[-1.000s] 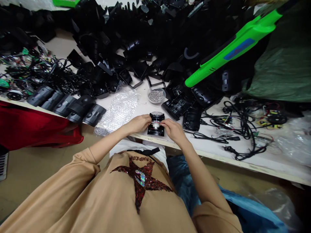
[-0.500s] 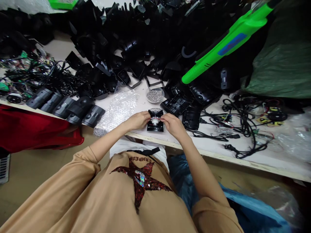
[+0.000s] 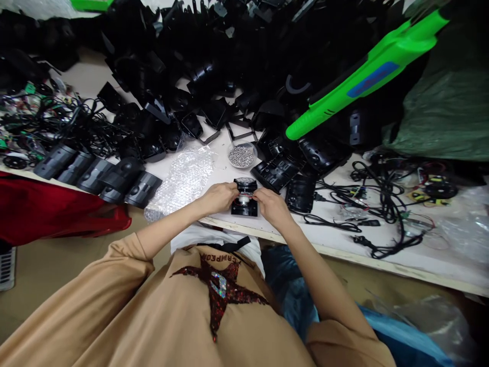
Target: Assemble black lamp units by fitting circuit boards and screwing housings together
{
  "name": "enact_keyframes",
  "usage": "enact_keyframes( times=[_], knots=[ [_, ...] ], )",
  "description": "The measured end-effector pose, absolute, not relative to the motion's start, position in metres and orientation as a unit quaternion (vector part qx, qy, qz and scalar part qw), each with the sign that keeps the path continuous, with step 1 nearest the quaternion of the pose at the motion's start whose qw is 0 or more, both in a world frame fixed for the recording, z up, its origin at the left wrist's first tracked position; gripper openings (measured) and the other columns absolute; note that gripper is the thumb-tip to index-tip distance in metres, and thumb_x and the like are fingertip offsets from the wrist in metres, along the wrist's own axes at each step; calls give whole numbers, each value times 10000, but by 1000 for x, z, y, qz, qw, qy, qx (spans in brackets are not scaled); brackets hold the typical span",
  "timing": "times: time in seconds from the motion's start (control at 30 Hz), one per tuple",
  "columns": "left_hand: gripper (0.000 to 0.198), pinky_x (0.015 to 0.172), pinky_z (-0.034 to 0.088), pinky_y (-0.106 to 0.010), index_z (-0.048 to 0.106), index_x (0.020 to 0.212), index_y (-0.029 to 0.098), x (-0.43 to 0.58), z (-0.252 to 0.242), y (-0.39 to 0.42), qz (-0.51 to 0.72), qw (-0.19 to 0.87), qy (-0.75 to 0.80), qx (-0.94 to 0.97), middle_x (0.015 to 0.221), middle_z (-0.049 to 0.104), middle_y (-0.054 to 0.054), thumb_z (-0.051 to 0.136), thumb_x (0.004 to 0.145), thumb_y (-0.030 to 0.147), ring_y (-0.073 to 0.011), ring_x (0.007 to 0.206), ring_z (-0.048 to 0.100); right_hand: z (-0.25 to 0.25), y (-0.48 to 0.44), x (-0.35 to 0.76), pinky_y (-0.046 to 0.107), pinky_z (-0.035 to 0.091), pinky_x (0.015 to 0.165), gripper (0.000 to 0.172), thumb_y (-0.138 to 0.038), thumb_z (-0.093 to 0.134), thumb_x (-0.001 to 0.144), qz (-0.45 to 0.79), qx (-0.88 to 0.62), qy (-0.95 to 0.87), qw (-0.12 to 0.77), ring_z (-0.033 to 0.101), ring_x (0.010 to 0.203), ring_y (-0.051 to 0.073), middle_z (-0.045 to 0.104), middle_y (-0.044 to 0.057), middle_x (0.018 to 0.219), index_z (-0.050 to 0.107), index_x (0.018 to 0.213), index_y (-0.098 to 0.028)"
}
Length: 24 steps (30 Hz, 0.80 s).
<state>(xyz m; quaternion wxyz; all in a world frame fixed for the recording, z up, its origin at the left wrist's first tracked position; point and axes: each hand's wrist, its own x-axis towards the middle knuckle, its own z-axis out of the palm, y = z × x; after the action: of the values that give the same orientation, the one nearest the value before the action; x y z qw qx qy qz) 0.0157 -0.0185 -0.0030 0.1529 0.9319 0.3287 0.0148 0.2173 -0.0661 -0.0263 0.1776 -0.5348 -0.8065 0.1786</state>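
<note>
A small black square-based assembly (image 3: 244, 205) sits at the front edge of the white workbench (image 3: 225, 176), with the left hand (image 3: 218, 198) and right hand (image 3: 272, 207) pinching its metal centre, fingers narrowly closed (a careful, two-handed grip). Behind the assembly stands a dish of small metal parts (image 3: 241, 156); bubble wrap (image 3: 179, 181) lies to its left.

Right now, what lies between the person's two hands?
In the head view, a black fixture with a shiny round part sits between the left hand and right hand, both touching it.
</note>
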Motion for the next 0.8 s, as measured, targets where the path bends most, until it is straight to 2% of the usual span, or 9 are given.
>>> enact_keyframes(
  times=[0.1,0.23,0.27,0.33,0.4,0.43,0.53,0.67,0.8],
  knots=[
    [241,609,469,-231,621,853,148,16,-3,-20,20,150,340,928,870,592,-53,388,898,190,-142,747,590,-27,-67,219,313,470,768,228,-124,403,864,178,-527,-809,191,592,864,202,645,82,907,624,890,-170],
    [203,644,487,-232,580,937,156,9,-10,-27,61,173,377,908,931,576,-45,392,912,230,-131,756,586,-23,-74,220,354,464,892,208,-244,459,877,220,-539,-766,273,574,1032,200,608,90,1102,601,1023,-199],
    [188,667,492,-238,570,957,161,6,-12,-29,74,182,387,901,960,572,-44,403,909,234,-131,774,587,-22,-77,222,373,454,919,255,-294,513,854,238,-547,-749,288,554,1080,211,578,101,1161,576,1084,-204],
    [179,716,499,-251,546,1015,172,1,-12,-35,107,202,398,889,1020,561,-48,421,902,231,-137,835,587,-21,-85,229,407,443,941,487,-374,622,775,278,-568,-720,285,524,1133,240,524,123,1241,492,1214,-210],
    [207,776,495,-264,525,1073,176,-2,-10,-41,151,217,390,882,1064,557,-59,412,905,221,-146,926,573,-23,-92,237,425,450,931,671,-382,675,725,326,-586,-696,255,543,1110,253,529,133,1245,390,1309,-217],
    [223,806,489,-270,518,1095,176,-3,-9,-45,176,220,382,880,1074,560,-65,404,908,217,-149,966,561,-26,-96,241,432,456,920,698,-356,670,733,348,-594,-685,239,564,1080,250,553,128,1219,349,1338,-223],
    [249,853,475,-285,519,1122,168,1,-7,-54,233,220,354,878,1065,584,-81,422,911,258,-154,1007,545,-35,-100,246,447,454,903,580,-242,599,775,362,-616,-665,217,597,1004,239,614,101,1112,384,1314,-230],
    [268,759,498,-267,576,1025,148,16,-15,-58,212,191,363,887,937,626,-74,422,920,340,-153,877,588,-38,-99,244,410,480,830,382,-238,605,742,327,-636,-651,255,605,870,215,619,55,907,544,1117,-203],
    [265,673,487,-255,573,1084,164,27,-19,-56,143,116,353,918,925,630,-60,355,940,209,-153,807,603,-24,-99,245,337,503,732,351,-279,597,750,340,-617,-631,327,593,790,179,605,38,900,554,1095,-230]
  ],
)
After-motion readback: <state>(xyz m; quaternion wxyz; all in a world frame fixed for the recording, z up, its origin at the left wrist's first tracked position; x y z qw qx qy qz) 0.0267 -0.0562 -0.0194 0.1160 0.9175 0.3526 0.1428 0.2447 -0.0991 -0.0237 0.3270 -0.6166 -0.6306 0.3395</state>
